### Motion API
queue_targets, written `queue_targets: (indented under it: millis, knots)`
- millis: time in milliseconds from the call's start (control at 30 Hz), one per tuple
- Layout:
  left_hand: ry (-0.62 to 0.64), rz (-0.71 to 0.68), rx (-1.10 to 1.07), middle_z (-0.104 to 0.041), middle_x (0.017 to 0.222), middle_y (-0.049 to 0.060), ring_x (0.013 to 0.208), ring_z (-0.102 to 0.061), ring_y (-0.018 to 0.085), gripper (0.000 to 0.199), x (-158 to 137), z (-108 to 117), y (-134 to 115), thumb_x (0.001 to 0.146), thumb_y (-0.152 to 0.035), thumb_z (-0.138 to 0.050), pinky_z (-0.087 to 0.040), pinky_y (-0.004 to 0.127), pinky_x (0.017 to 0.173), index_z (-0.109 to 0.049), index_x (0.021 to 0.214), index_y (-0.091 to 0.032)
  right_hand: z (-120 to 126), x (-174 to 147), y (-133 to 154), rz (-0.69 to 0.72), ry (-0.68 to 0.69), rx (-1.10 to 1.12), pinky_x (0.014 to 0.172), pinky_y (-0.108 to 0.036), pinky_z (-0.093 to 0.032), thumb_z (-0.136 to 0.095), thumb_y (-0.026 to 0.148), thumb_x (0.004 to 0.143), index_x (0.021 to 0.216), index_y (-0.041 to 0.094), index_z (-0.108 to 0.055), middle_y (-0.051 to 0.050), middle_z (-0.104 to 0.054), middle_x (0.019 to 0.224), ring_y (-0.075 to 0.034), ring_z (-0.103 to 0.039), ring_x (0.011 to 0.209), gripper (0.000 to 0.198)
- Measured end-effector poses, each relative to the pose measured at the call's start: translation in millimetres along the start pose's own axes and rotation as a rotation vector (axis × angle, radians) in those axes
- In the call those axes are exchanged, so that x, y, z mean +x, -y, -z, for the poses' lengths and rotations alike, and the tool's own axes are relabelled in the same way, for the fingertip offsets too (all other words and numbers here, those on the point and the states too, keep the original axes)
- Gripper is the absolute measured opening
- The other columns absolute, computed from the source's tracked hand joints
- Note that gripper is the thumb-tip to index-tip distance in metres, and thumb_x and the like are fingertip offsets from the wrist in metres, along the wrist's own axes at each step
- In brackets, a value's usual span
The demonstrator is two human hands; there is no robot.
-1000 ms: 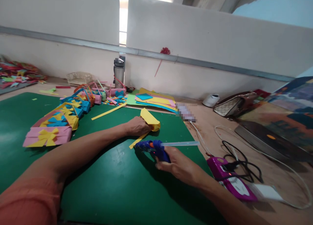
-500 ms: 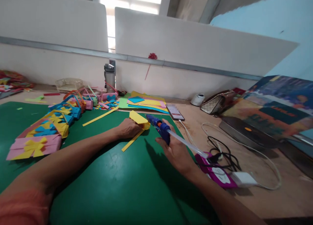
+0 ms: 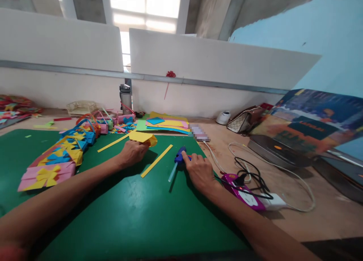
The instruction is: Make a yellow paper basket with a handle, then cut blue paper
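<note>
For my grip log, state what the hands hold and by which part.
The left hand holds the folded yellow paper piece by its near side. The right hand touches the blue plastic glue gun; a firm grip cannot be told.

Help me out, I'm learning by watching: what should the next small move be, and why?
Probably the right hand should leave the glue gun it touches and pick up the loose yellow strip. The gun appears to rest on the green mat, the strip lies between the hands, and the left hand holds the folded yellow paper.
</note>
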State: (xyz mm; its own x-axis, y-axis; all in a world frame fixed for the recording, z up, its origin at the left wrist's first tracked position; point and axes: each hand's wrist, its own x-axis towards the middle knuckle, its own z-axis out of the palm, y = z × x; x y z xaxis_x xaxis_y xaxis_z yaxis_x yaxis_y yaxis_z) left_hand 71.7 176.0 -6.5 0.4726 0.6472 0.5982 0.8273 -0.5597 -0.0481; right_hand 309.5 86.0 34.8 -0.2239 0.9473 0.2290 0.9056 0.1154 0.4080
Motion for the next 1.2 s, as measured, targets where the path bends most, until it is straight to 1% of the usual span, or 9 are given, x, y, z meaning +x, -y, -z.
queue_targets:
  millis: [167,267,333,433,633,800,867,1033,1200]
  knots:
    - [-0.005,0.086,0.054,-0.067,0.072,0.012,0.069,-0.061,0.023,0.028,-17.8,10.3,-3.5,0.083,-0.026,-0.042,-0.044,0.034,0.066,-0.068,0.079,-0.016,8.6,4.2,-5.6,0.011,0.024,0.143,0.086,-0.049,-0.033,-0.038,0.002,0.082,0.116,0.01,-0.054,-0.02,-0.059,0.102,-0.032,-0.052,0.1,0.038]
    - [0.03,0.102,0.1,-0.068,0.081,0.014,0.077,-0.062,0.026,0.027,-23.7,12.6,-9.3,0.083,-0.023,-0.042,-0.043,0.038,0.071,-0.067,0.089,-0.017,19.3,12.1,-2.9,-0.056,0.164,0.825,0.097,-0.046,-0.027,-0.048,0.004,0.077,0.118,0.013,-0.052,-0.016,-0.053,0.118,-0.029,-0.045,0.113,0.043]
    - [0.064,0.095,0.121,-0.068,0.083,0.014,0.079,-0.062,0.027,0.028,-25.4,12.4,-14.6,0.084,-0.021,-0.04,-0.042,0.041,0.072,-0.066,0.094,-0.017,23.8,20.6,5.2,-0.155,0.312,1.237,0.091,-0.039,-0.039,-0.048,0.013,0.08,0.124,0.014,-0.046,-0.014,-0.056,0.115,-0.024,-0.053,0.106,0.044]
    - [0.099,0.058,0.118,-0.067,0.086,0.015,0.081,-0.061,0.028,0.029,-24.9,10.6,-22.5,0.083,-0.017,-0.04,-0.042,0.041,0.073,-0.064,0.098,-0.016,24.3,34.1,25.6,-0.211,0.425,1.356,0.072,-0.032,-0.05,-0.04,0.021,0.086,0.127,0.01,-0.039,-0.016,-0.06,0.106,-0.019,-0.063,0.087,0.043]
    - [0.167,-0.022,0.075,-0.066,0.096,0.012,0.089,-0.059,0.025,0.029,-16.7,6.3,-28.2,0.08,-0.016,-0.044,-0.041,0.038,0.078,-0.061,0.103,-0.019,17.8,49.7,49.5,-0.148,0.438,1.278,0.064,-0.029,-0.05,-0.037,0.021,0.086,0.13,0.009,-0.033,-0.018,-0.061,0.104,-0.017,-0.065,0.076,0.046]
    - [0.185,0.073,0.048,-0.067,0.085,0.013,0.079,-0.062,0.024,0.026,-13.4,2.1,-24.3,0.083,-0.019,-0.039,-0.042,0.037,0.074,-0.063,0.095,-0.016,16.2,73.4,22.0,0.088,0.317,0.951,0.086,-0.033,-0.039,-0.055,0.012,0.072,0.108,0.013,-0.058,-0.013,-0.059,0.11,-0.025,-0.052,0.106,0.036]
    - [0.185,0.122,0.03,-0.068,0.08,0.012,0.074,-0.062,0.023,0.028,-13.5,1.7,-22.7,0.085,-0.022,-0.037,-0.043,0.035,0.071,-0.063,0.094,-0.016,15.2,85.4,14.2,0.226,0.317,0.829,0.088,-0.031,-0.035,-0.06,0.008,0.065,0.099,0.015,-0.063,-0.011,-0.061,0.108,-0.026,-0.049,0.108,0.035]
    - [0.168,0.203,-0.034,-0.068,0.077,0.012,0.072,-0.063,0.023,0.029,-14.7,3.5,-21.4,0.085,-0.025,-0.037,-0.043,0.033,0.067,-0.065,0.093,-0.017,9.3,105.3,21.3,0.502,0.368,0.601,0.071,-0.023,-0.038,-0.065,0.008,0.059,0.082,0.017,-0.068,-0.005,-0.066,0.09,-0.02,-0.056,0.092,0.025]
    - [0.11,0.262,-0.146,-0.069,0.075,0.011,0.071,-0.062,0.021,0.029,-13.1,3.3,-15.7,0.084,-0.026,-0.04,-0.042,0.03,0.067,-0.068,0.086,-0.016,11.9,107.2,22.4,0.596,0.365,0.459,0.056,-0.019,-0.034,-0.062,0.014,0.065,0.076,0.015,-0.068,-0.002,-0.067,0.076,-0.014,-0.058,0.073,0.013]
